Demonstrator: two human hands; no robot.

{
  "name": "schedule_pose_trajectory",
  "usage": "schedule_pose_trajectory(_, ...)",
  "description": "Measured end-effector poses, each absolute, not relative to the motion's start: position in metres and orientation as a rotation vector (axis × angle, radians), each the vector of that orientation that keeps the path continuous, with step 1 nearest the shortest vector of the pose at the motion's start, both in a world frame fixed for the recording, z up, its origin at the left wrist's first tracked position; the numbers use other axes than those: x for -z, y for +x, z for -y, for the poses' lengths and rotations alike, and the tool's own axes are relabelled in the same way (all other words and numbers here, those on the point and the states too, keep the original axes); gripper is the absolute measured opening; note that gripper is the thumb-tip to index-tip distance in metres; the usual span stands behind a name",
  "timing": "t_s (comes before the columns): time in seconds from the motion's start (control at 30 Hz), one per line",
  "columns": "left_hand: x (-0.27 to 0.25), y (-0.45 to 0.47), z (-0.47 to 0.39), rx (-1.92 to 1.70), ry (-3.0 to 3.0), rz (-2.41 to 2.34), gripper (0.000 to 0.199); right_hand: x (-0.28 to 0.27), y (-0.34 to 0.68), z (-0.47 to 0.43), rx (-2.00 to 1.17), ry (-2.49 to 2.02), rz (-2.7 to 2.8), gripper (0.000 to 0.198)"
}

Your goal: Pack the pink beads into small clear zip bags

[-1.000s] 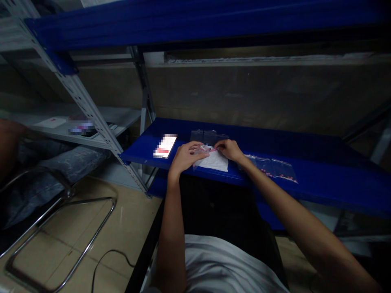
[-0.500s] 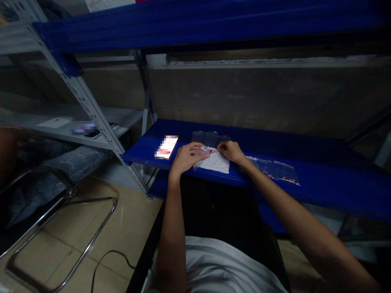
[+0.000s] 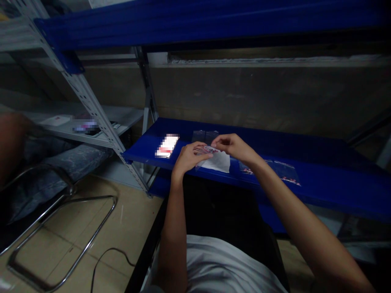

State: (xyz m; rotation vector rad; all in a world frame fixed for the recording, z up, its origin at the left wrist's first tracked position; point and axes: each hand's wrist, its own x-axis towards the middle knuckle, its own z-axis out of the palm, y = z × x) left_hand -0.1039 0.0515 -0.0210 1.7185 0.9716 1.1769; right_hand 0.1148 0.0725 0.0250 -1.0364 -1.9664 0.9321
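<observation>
My left hand (image 3: 188, 157) holds a small clear plastic bag (image 3: 204, 150) between thumb and fingers, above a white cloth or paper sheet (image 3: 219, 162) on the blue shelf. The fingers of my right hand (image 3: 233, 145) are pinched together at the bag's upper right edge; whatever is between them is too small or hidden to make out. Tiny pinkish pieces show near the bag. To the right, partly behind my right forearm, lie clear bags with small red and pink pieces, one of them a flat bag (image 3: 286, 173). More clear bags (image 3: 200, 135) lie behind my hands.
A lit phone (image 3: 168, 145) lies left on the blue shelf (image 3: 324, 179). A metal upright (image 3: 91, 103) divides it from a grey shelf (image 3: 122, 114). At far left are another person's arm (image 3: 12, 146) and a chrome chair frame (image 3: 82, 240). A blue beam (image 3: 214, 24) crosses above.
My right hand has risen slightly and moved left, closer to the bag in my left hand. My right forearm now covers a different part of the bags at right. The other person's arm has shifted.
</observation>
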Motion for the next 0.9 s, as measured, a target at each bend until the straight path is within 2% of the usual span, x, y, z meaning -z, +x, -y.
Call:
schedule_pose_trajectory(0.2,0.019,-0.104,-0.049,-1.174,1.759,-0.962,0.049,-0.026,0.106,-0.076,-0.852,-1.110,2.119,0.033)
schedule_pose_trajectory(0.47,0.018,-0.104,-0.048,-1.167,1.786,-0.984,0.047,-0.029,0.119,-0.080,-0.952,-1.033,2.129,0.033)
schedule_pose_trajectory(0.73,0.015,-0.098,-0.048,-1.183,1.805,-1.047,0.046,0.017,0.145,-0.120,-0.488,-1.515,2.083,0.017)
schedule_pose_trajectory(0.9,0.017,-0.095,-0.047,-1.170,1.802,-1.033,0.044,0.039,0.139,-0.122,-0.332,-1.544,2.117,0.015)
